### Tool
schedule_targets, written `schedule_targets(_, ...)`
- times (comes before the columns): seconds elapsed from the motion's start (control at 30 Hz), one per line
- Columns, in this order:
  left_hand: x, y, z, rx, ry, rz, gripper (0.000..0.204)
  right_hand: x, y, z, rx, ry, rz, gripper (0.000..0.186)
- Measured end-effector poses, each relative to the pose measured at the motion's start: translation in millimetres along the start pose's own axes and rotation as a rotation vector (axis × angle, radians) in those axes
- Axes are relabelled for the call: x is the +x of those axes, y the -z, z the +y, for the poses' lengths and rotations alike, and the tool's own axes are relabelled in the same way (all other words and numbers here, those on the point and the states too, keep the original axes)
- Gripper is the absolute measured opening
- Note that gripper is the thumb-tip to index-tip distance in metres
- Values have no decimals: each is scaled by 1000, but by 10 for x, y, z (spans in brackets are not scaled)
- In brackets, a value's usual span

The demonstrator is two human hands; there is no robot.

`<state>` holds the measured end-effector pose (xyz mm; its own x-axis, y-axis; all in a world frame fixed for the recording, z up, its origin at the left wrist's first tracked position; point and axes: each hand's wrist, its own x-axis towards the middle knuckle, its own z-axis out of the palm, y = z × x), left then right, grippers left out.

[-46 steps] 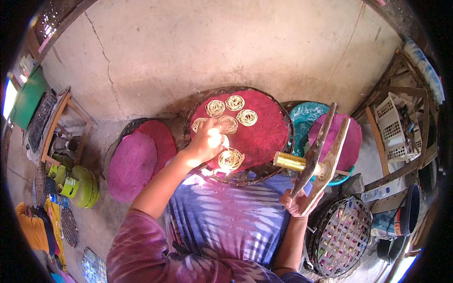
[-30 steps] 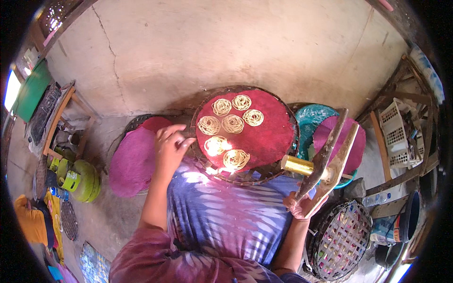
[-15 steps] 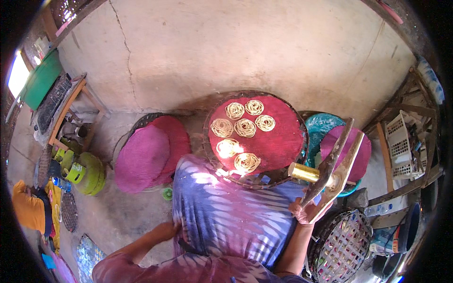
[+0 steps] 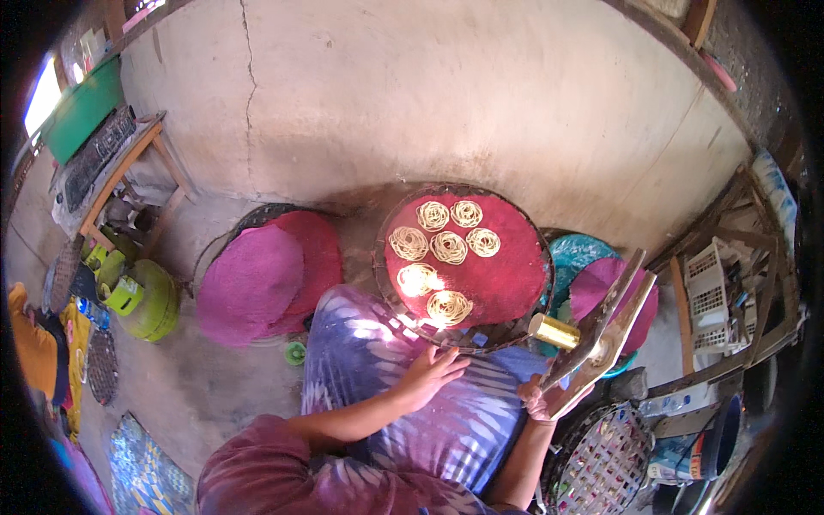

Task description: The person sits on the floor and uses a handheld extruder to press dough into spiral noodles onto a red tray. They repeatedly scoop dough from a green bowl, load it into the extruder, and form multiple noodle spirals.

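Observation:
My left hand (image 4: 426, 378) is over the blue-and-purple tie-dyed cloth on my lap (image 4: 395, 429), fingers apart, just below the front edge of a round woven tray (image 4: 384, 279). On the tray's red mat (image 4: 515, 283) lie several pale coiled noodle nests (image 4: 448, 247); bright sunlight falls on one at the front left. My right hand (image 4: 539, 403) grips the handles of a wooden press (image 4: 577, 360) with a gold metal cylinder (image 4: 554, 331), angled up at the tray's right.
Pink and red rounds (image 4: 249, 283) sit at left near green gas cylinders (image 4: 146, 305) and a wooden stand (image 4: 133, 172). A turquoise basin (image 4: 566, 253), a white crate (image 4: 708, 296), a woven basket (image 4: 601, 455) and a bucket (image 4: 717, 438) are at right, a cracked wall (image 4: 463, 94) behind.
My left hand left the noodle nests, dropped down to my side, then came forward over my lap near the tray. My right hand keeps its grip on the press. The camera's view has shifted.

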<state>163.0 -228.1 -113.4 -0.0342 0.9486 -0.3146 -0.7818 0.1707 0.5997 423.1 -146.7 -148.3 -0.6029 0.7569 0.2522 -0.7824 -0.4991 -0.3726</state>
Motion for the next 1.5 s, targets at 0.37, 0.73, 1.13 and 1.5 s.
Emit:
schedule_targets(0.37,101,953,838,283,93,221,26,-62,79,69,-22,-28,23,114)
schedule_targets(0.73,512,986,1871,1045,-792,456,49,9,-165,2,-102,-54,8,115)
schedule_targets(1.13,609,-1156,2444,23,-287,-879,97,1159,-1295,-244,-494,-816,-101,107)
schedule_targets(1.5,2146,-114,2337,-673,-233,-573,52,2444,-1509,-321,-1355,-948,311,83)
